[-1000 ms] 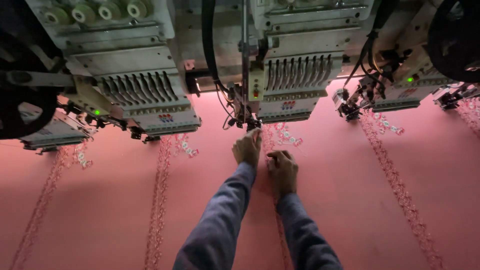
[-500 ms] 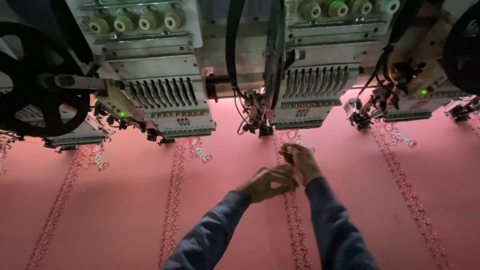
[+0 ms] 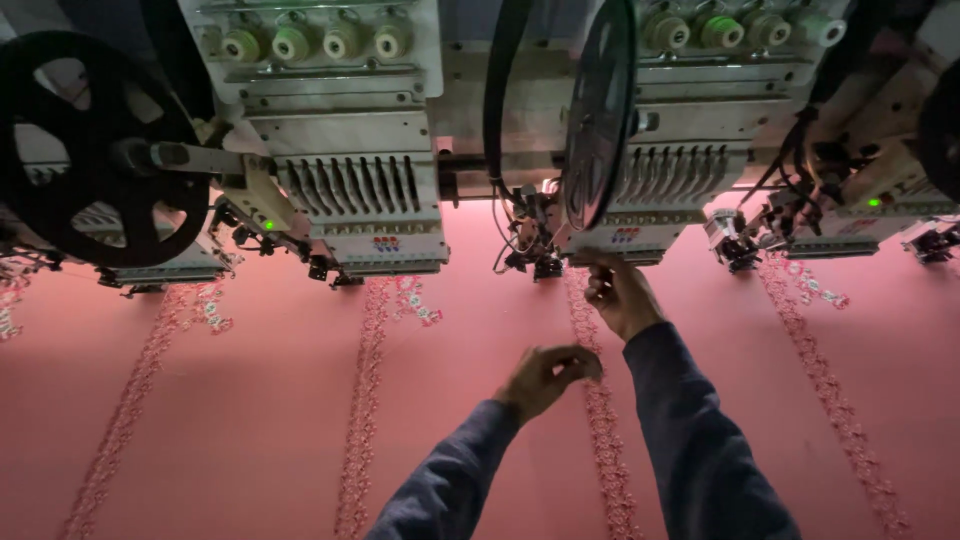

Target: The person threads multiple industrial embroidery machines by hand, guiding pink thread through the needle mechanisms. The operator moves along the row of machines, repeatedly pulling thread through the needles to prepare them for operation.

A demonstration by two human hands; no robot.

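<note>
reached up with the right hand (image 3: 622, 297), fingers curled at the grey sewing head (image 3: 610, 215), grip too hidden to tell, left hand (image 3: 545, 378) pinched half shut above the stitched row (image 3: 605, 420) on flat pink cloth (image 3: 250, 400).

Single head view looks down, close, over pink fabric (image 3: 250, 400) toward embroidery heads (image 3: 360, 190).

Two small printed labels are being shown on the lower front plates of the embroidery heads. One label (image 3: 385, 243), a tiny mark in red and blue on the pale plate, is being displayed on the left-centre head. A matching label (image 3: 626, 235) is being carried low on the middle head. No packages, signs or screens are being shown.
</note>
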